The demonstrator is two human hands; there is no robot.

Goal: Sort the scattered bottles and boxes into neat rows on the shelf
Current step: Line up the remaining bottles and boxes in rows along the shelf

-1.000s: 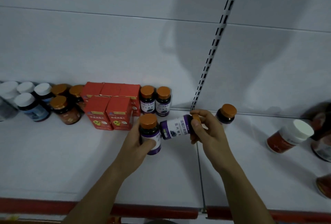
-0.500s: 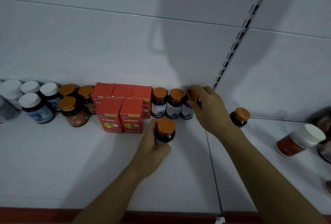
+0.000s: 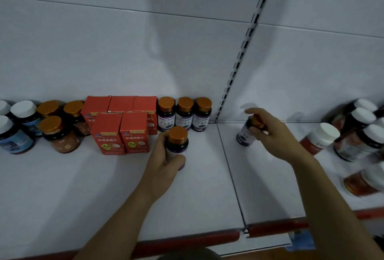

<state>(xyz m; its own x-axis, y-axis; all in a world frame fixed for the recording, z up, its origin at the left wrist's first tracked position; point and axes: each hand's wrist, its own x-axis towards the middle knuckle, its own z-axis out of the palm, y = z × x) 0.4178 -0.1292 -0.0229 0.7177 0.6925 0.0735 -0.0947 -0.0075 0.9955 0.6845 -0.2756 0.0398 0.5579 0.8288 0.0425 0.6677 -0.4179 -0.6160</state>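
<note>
Start at the far left of the shelf (image 3: 83, 187). Note the white-capped blue-label bottles (image 3: 21, 112) grouped near the back wall, then the orange-capped brown bottles (image 3: 59, 135), two behind and one in front. Count both groups as roughly sorted, not strictly aligned.

Proceed to the red boxes (image 3: 108, 133): three at the back, two in front, side by side. Treat as done.

Just beside, observe three purple-label bottles (image 3: 184, 114) upright in a back row.

Locate the left hand (image 3: 164, 164), fingers curled round a fourth purple-label bottle (image 3: 177, 139), upright just in front of that row. Cannot tell whether set down or lifted. Judge as the start of a second row.

Cross the slotted upright (image 3: 239, 68). Locate the right hand (image 3: 272, 135), pinching the cap end of a tilted purple-label bottle (image 3: 245, 135) with index finger raised, well apart from the row. Expect transfer leftward.

At far right, register the white-capped red bottles (image 3: 320, 137), several tilted or lying, unsorted. Estimate the left section as nearly complete and the right section as outstanding.
</note>
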